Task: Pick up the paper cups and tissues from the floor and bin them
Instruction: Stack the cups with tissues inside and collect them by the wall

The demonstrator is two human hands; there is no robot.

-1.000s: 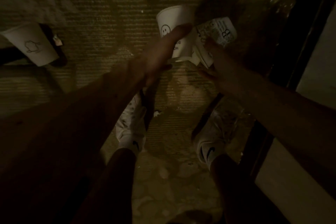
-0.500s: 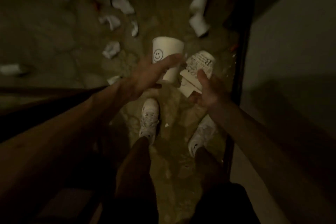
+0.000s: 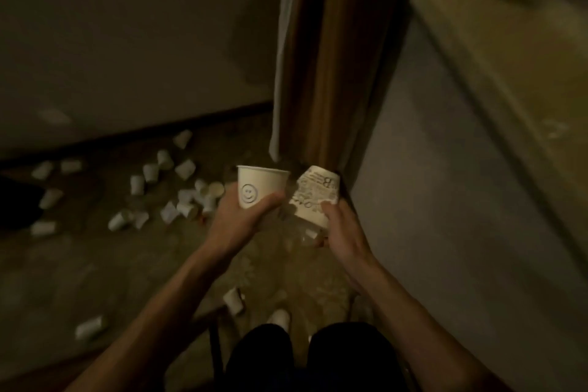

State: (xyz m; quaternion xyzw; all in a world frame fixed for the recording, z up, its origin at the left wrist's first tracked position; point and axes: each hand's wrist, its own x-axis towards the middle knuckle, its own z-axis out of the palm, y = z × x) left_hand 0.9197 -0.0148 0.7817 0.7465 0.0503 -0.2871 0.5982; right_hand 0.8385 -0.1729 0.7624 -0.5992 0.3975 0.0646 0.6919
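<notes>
Gripping a white paper cup [image 3: 259, 183] with a drawn smiley face in the left hand [image 3: 243, 219], upright and mouth upward, thumb laid across the front wall beside the smiley, fingers curled round the back; pinching a crumpled printed paper [image 3: 313, 197] in the right hand [image 3: 342, 232], thumb pressed on its near face, other fingers curled behind and mostly hidden; cannot tell whether squashed cup or wrapper, only that dark print and a large letter B show on it; holds both at about the same height in mid-air, just beside each other with a narrow gap between, well above the floor [image 3: 79, 274]; dark trouser legs [image 3: 318, 356] at the bottom edge; on the floor left of the held cup, a loose scatter of white cups [image 3: 178, 197] lying mostly on their sides, more strung out toward the dark skirting under the wall [image 3: 127, 25]; one tipped cup [image 3: 234, 301] near the left forearm and a stray cup [image 3: 90, 326] off to the lower left; behind both hands, a brown curtain [image 3: 321, 57] with a pale edge, hanging down to the floor beside a grey panel [image 3: 445, 200] on the right; dim and blurred throughout, so small pieces among the cups not tellable as tissue or cup.
</notes>
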